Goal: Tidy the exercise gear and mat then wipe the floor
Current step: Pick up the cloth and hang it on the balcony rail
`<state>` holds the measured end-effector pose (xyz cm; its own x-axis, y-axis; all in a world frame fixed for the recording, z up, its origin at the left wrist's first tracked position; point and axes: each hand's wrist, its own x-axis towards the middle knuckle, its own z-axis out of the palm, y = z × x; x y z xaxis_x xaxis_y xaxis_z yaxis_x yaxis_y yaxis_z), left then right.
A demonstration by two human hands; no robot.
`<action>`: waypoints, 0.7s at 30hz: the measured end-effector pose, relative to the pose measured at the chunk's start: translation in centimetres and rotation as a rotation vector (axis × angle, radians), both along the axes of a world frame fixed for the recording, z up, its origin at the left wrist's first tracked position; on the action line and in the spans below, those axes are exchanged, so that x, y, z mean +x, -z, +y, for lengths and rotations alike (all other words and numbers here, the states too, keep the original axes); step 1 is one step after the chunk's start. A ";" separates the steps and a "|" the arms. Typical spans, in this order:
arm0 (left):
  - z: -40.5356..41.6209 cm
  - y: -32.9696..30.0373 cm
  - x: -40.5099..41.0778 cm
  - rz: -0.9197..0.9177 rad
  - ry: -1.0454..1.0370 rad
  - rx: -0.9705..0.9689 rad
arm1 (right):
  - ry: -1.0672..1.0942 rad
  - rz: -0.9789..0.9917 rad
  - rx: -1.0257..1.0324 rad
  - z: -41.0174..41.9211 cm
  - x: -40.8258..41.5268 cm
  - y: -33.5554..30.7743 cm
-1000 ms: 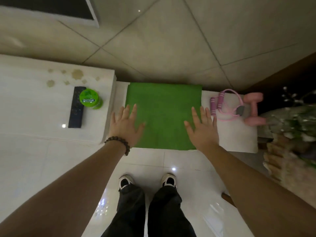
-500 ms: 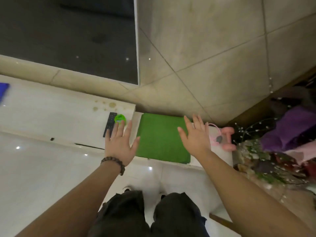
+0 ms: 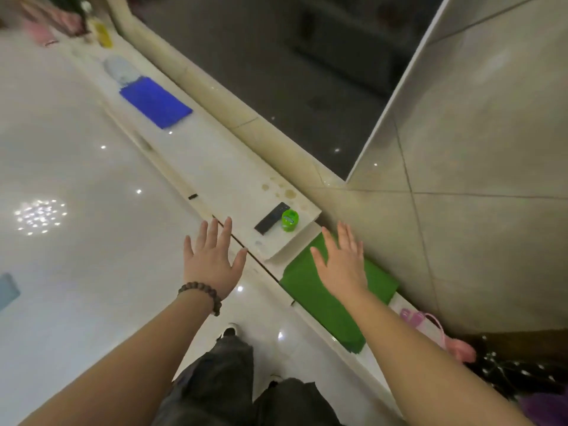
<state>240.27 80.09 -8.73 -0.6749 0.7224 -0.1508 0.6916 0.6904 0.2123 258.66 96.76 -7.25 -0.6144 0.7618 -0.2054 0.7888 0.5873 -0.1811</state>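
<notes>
The folded green textured mat is seen lying flat on the low white ledge against the tiled wall, below and to the right of the higher white marble shelf. The right hand is held above the far half of the mat, palm down, with fingers straight and slightly spread and nothing gripped; whether the palm touches the mat cannot be told. The left hand is held well to the left of the mat, over the glossy white floor near the shelf's front edge, palm down, fingers spread, nothing held. A dark beaded bracelet is worn on the left wrist, and both bare forearms are extended forward from the bottom corners of the view. Beyond the near end of the mat, the pink skipping-rope handles and the pink dumbbell are seen on the same ledge, partly hidden behind the right forearm. On the shelf, a black remote control and a small round green container lie side by side; the container's lid label is too blurred to be read. Farther along the shelf, a blue rectangular cloth is laid flat.
</notes>
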 end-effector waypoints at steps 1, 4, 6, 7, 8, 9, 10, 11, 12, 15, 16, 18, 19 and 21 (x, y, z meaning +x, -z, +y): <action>-1.2 -0.1 0.1 0.001 -0.052 -0.002 | -0.048 0.007 0.002 -0.5 -0.9 0.1; -5.3 -0.4 0.2 -0.013 -0.215 -0.013 | -0.194 0.027 -0.014 -2.7 -4.1 0.7; -8.2 -0.7 0.2 -0.006 -0.311 -0.026 | -0.292 0.043 -0.033 -4.7 -6.4 0.9; -9.8 -0.8 0.1 0.000 -0.361 -0.030 | -0.338 0.049 -0.036 -5.7 -7.5 0.9; -11.3 -1.0 -0.1 0.004 -0.414 -0.033 | -0.383 0.053 -0.039 -6.8 -8.7 0.8; -12.9 -1.2 -0.2 0.004 -0.468 -0.041 | -0.425 0.053 -0.047 -7.9 -9.8 0.6; -14.5 -1.4 -0.4 0.005 -0.521 -0.050 | -0.467 0.050 -0.057 -9.0 -10.9 0.5; -16.0 -1.7 -0.6 0.008 -0.570 -0.054 | -0.506 0.047 -0.068 -10.2 -12.0 0.4; -17.5 -1.9 -0.7 0.013 -0.617 -0.050 | -0.544 0.046 -0.079 -11.4 -13.0 0.3; -22.0 -2.5 -1.2 0.025 -0.748 -0.023 | -0.657 0.038 -0.088 -15.1 -16.0 0.1; -23.5 -2.6 -1.5 0.021 -0.789 -0.017 | -0.689 0.039 -0.093 -16.5 -17.0 0.1; -26.5 -2.5 -1.9 0.013 -0.866 -0.011 | -0.752 0.047 -0.111 -19.5 -19.0 0.1; -28.1 -2.4 -2.2 0.011 -0.901 -0.009 | -0.784 0.048 -0.117 -21.1 -20.0 0.1; -31.1 -2.2 -3.1 0.000 -0.956 -0.005 | -0.843 0.042 -0.124 -24.4 -22.0 0.3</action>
